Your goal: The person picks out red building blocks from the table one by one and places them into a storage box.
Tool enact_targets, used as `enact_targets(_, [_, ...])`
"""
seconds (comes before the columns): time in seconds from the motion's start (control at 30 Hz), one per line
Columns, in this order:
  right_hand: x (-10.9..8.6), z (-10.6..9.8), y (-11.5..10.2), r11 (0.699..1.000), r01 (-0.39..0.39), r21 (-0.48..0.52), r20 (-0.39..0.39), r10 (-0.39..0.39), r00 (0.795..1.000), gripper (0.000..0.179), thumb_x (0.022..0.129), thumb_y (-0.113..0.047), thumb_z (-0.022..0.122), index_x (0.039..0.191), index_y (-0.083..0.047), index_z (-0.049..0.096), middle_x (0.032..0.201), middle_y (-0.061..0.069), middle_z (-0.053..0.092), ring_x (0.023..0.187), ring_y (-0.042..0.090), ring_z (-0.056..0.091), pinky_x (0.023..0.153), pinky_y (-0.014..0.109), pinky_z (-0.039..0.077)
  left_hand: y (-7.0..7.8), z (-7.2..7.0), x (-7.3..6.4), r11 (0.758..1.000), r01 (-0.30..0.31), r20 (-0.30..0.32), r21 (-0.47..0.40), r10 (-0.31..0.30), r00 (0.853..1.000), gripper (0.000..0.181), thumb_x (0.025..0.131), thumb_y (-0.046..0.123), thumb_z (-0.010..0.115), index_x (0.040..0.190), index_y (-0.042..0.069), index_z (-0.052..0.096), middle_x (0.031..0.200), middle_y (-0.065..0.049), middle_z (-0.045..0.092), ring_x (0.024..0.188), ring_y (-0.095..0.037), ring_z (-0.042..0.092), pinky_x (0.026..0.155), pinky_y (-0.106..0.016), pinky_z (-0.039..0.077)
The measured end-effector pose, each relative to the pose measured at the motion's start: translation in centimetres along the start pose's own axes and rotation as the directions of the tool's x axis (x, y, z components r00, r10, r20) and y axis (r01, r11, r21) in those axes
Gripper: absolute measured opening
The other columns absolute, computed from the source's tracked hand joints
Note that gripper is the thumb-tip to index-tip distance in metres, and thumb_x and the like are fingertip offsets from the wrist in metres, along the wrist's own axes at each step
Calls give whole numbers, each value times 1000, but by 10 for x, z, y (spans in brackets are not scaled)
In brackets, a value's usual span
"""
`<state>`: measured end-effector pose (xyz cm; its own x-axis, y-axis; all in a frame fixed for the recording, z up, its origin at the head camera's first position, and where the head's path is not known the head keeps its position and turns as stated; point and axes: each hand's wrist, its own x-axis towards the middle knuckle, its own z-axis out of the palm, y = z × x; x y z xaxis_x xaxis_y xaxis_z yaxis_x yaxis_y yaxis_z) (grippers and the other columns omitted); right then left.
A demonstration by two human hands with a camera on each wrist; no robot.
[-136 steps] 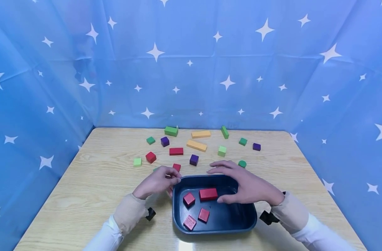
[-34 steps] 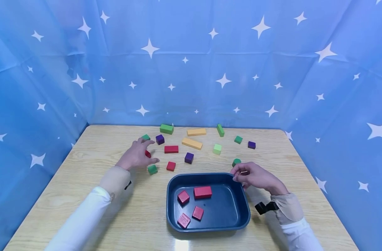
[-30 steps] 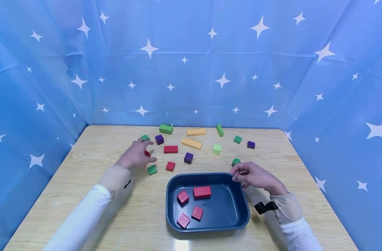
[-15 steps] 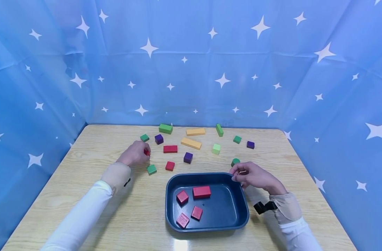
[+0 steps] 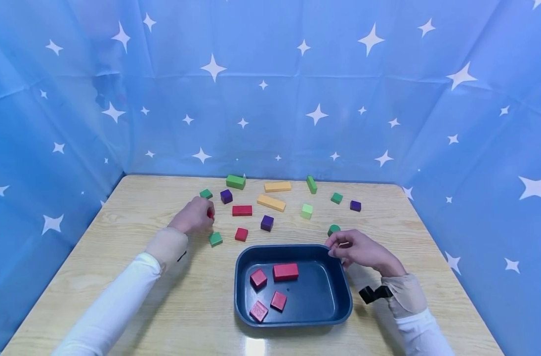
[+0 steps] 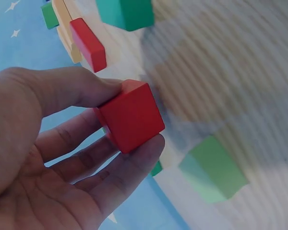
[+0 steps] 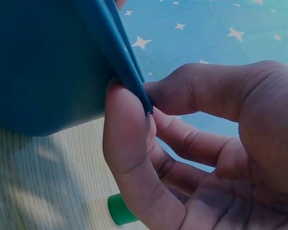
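My left hand (image 5: 193, 216) pinches a red cube (image 6: 133, 117) between thumb and fingers, at the left of the scattered blocks. In the head view most of that cube is hidden behind the hand. With thumb and fingers, my right hand (image 5: 361, 251) grips the rim of a dark blue tray (image 7: 53, 57) at its far right corner. Inside the tray lie a red rectangular block (image 5: 285, 272) and several red cubes (image 5: 259, 311). Between left hand and tray, a green block (image 5: 215, 239) and a small red block (image 5: 241, 234) rest on the table.
Farther back on the wooden table (image 5: 172, 296) lie a red bar (image 5: 242, 210), purple cubes (image 5: 267, 223), orange bars (image 5: 271, 203) and green blocks (image 5: 236, 182). A green cylinder (image 7: 121, 209) is just beyond the right hand. A blue starred curtain (image 5: 270, 133) surrounds the table.
My left hand has left the tray's left side, reached out to the left, and closed its fingers on the red cube. The right hand has moved from over the tray to its rim.
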<state>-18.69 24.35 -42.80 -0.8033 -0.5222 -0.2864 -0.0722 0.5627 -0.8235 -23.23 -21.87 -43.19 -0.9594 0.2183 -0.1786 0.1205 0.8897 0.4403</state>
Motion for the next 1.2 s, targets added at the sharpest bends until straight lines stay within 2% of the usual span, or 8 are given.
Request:
enact_targets(0.23, [0, 1, 0, 1000, 1, -8, 3, -1, 1000, 16, 99, -11, 63, 113, -1, 66, 98, 13, 63, 84, 22, 62, 62, 40, 63, 14, -5, 0, 997, -60, -34, 45, 61, 998, 6, 84, 1, 66, 88, 4, 70, 84, -9, 61, 78, -22, 54, 63, -27, 45])
enact_targets(0.43, [1, 1, 1, 1000, 0, -2, 0, 0, 1000, 16, 99, -10, 62, 112, -1, 66, 98, 13, 64, 84, 23, 62, 62, 40, 62, 39, -13, -8, 983, -151, -67, 106, 158, 985, 6, 84, 0, 68, 86, 4, 71, 87, -10, 63, 79, -23, 55, 67, -30, 47])
enact_targets(0.57, [0, 1, 2, 1000, 0, 1, -2, 0, 1000, 16, 99, -10, 63, 112, -1, 66, 98, 13, 64, 83, 22, 62, 62, 40, 62, 63, -20, -15, 966, -229, -84, 123, 240, 967, 7, 84, -3, 68, 86, 4, 70, 85, -9, 63, 73, -21, 56, 65, -29, 50])
enact_targets(0.73, [-1, 1, 3, 1000, 0, -1, -4, 0, 1000, 16, 99, -10, 63, 112, -1, 66, 98, 13, 64, 84, 23, 62, 62, 39, 62, 97, -25, -25, 939, -289, -85, 188, 309, 947, 9, 86, 0, 70, 93, 4, 71, 89, -6, 63, 73, -19, 57, 68, -29, 53])
enact_targets(0.93, [-1, 1, 3, 1000, -3, -5, -5, 3, 1000, 16, 99, -10, 62, 112, -1, 66, 98, 13, 64, 85, 23, 62, 62, 38, 62, 132, -17, -41, 891, -366, -77, 270, 399, 914, 17, 85, 1, 74, 101, 6, 73, 94, -7, 64, 76, -15, 60, 71, -26, 58])
enact_targets(1.1, [-1, 1, 2, 1000, -10, -3, -4, 10, 1000, 16, 99, -9, 61, 113, -1, 66, 98, 13, 64, 85, 25, 61, 63, 38, 62, 154, -10, -53, 859, -445, -34, 254, 468, 883, 13, 87, 5, 75, 98, 10, 73, 94, -4, 65, 78, -13, 60, 72, -24, 58])
enact_targets(1.2, [-1, 1, 1, 1000, -11, -1, -6, 11, 1000, 17, 100, -10, 61, 113, -2, 66, 98, 13, 63, 85, 25, 61, 63, 37, 62, 164, -4, -58, 844, -472, 3, 256, 488, 873, 13, 88, 7, 76, 100, 11, 73, 96, -3, 65, 81, -12, 61, 74, -22, 58])
